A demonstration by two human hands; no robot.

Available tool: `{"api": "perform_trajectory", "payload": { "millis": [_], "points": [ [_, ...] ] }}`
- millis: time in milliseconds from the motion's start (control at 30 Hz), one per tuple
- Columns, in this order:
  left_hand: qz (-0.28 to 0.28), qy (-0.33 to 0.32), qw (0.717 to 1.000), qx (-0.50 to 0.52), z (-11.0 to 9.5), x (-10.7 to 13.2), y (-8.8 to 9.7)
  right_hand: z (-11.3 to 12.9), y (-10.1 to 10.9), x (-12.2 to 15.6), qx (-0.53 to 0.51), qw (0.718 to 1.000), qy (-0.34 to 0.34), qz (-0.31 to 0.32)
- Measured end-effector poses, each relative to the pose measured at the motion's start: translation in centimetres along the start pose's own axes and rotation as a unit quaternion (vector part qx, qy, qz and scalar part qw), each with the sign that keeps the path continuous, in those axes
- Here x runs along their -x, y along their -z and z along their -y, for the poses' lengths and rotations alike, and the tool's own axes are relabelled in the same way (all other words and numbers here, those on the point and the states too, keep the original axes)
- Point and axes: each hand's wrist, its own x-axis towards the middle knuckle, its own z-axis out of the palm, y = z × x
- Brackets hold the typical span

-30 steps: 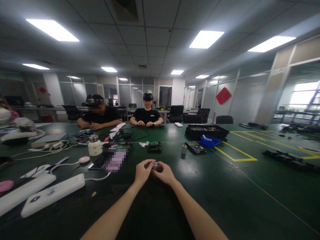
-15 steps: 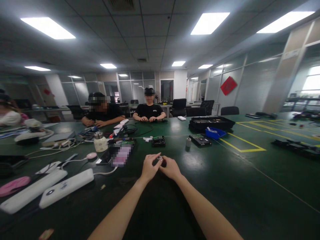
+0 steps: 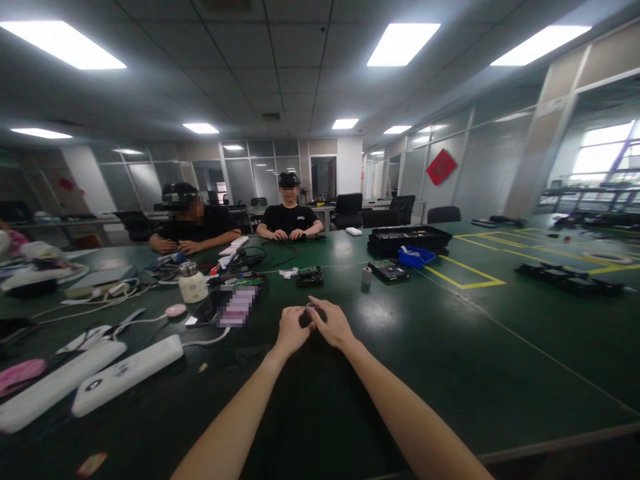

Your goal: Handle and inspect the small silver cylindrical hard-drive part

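My left hand (image 3: 291, 331) and my right hand (image 3: 332, 324) meet just above the dark green table (image 3: 450, 347), fingers curled round a small dark object with a metal tip (image 3: 309, 312). Both hands pinch it from either side, and most of it is hidden between the fingers. Behind the hands lie a phone (image 3: 206, 312), a circuit board (image 3: 309, 275) and a small grey cylinder (image 3: 367, 277).
Two white power strips (image 3: 125, 373) with cables lie at the left, beside a white jar (image 3: 192, 285). Black trays (image 3: 409, 237) and a blue bin (image 3: 416, 255) stand at the back right. Two people (image 3: 289, 215) sit across the table. Yellow tape lines (image 3: 465, 270) mark the right side.
The view has shifted a little from frame to frame. My hands stay together on the small object, and their fingers have turned slightly around it.
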Motion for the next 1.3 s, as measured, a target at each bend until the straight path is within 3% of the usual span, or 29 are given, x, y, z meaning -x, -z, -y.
{"api": "perform_trajectory", "payload": {
  "millis": [500, 867, 1000, 1300],
  "points": [
    [0.041, 0.009, 0.998, -0.049, 0.4, -0.1, 0.2, -1.0, -1.3, -2.3, -0.037, 0.990, -0.137, 0.026],
    [0.033, 0.011, 0.999, -0.040, -0.8, 0.4, 0.9, -2.0, 2.7, -3.0, 0.045, 0.981, -0.189, -0.012],
    [0.017, 0.020, 0.999, -0.038, -1.2, 0.4, 1.0, -2.7, 3.2, -2.3, 0.079, 0.978, -0.195, -0.013],
    [0.006, 0.052, 0.999, -0.006, -0.9, 0.3, 0.5, -3.7, 1.9, -1.2, 0.057, 0.983, -0.172, -0.038]
  ]
}}
